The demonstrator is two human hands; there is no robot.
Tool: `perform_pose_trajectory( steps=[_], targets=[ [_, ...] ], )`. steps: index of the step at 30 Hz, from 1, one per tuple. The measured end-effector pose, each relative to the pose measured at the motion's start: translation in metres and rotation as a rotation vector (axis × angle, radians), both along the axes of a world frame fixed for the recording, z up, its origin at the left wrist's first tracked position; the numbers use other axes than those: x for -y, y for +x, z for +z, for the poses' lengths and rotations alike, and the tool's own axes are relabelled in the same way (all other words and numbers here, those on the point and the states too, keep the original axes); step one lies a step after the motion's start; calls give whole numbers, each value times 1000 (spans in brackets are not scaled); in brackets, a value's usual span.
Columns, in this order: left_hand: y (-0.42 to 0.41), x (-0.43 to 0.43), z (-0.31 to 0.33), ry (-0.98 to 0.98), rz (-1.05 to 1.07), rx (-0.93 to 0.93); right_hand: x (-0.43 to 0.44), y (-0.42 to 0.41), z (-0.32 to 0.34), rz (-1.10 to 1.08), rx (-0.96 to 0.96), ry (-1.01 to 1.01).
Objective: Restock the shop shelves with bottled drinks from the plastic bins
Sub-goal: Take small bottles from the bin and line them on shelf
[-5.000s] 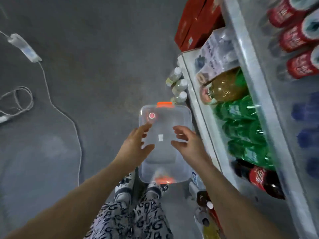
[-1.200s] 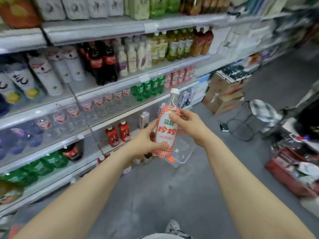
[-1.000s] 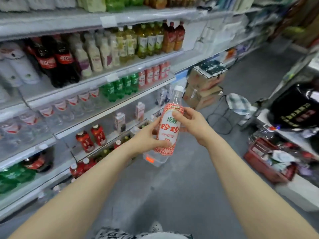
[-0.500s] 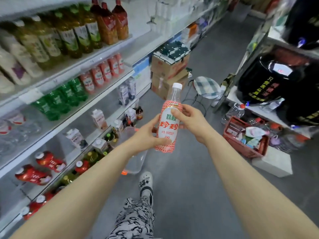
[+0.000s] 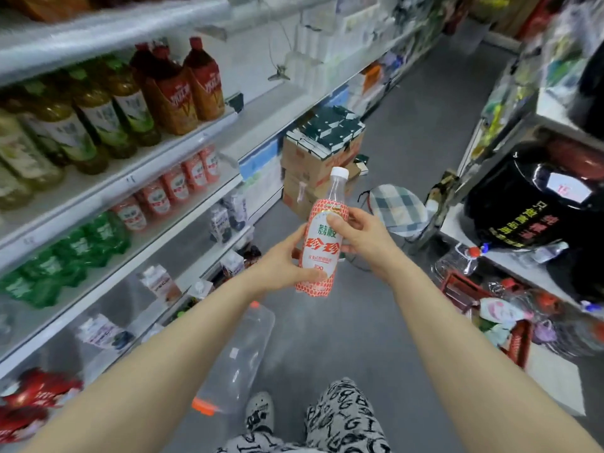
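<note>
Holding the bottle point(image 5: 322, 250) upright in mid-air above the aisle floor point(image 5: 359, 338), both grips clasp it. The left grip point(image 5: 281, 259) wraps the lower half of the label from the left, thumb laid across the front. The right grip point(image 5: 362, 237) grasps the upper label from the right, thumb on the front just under the clear neck. The bottle has a white cap and a red-and-white patterned label with green and red characters.

Under the left forearm a clear plastic bin point(image 5: 242, 358) with orange clasps sits on the floor, just beside the bottom of the shelves point(image 5: 130, 178). On the middle shelf a row of red-labelled bottles point(image 5: 170, 191) stands near the front edge, with green bottles point(image 5: 65, 263) next to them. Tea bottles point(image 5: 98, 119) fill the shelf above. Farther along the aisle, cardboard boxes point(image 5: 313, 165) are stacked on the floor against the shelves. A stool with a checked cushion point(image 5: 397, 207) stands near them, and a red basket point(image 5: 483, 299) sits at the aisle's right edge.
</note>
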State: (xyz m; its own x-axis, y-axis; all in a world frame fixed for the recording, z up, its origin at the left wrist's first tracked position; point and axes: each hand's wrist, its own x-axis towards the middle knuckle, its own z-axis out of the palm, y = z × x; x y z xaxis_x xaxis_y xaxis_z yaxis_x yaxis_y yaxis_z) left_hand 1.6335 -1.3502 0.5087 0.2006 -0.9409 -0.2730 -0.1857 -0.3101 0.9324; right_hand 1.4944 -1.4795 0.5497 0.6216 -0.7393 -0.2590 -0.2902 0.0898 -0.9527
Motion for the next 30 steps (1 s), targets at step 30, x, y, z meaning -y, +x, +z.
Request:
perform_pose_trajectory(
  steps=[30],
  targets=[
    [141, 213, -95, 71, 778, -118, 265, 281, -100, 745, -248, 162]
  ],
)
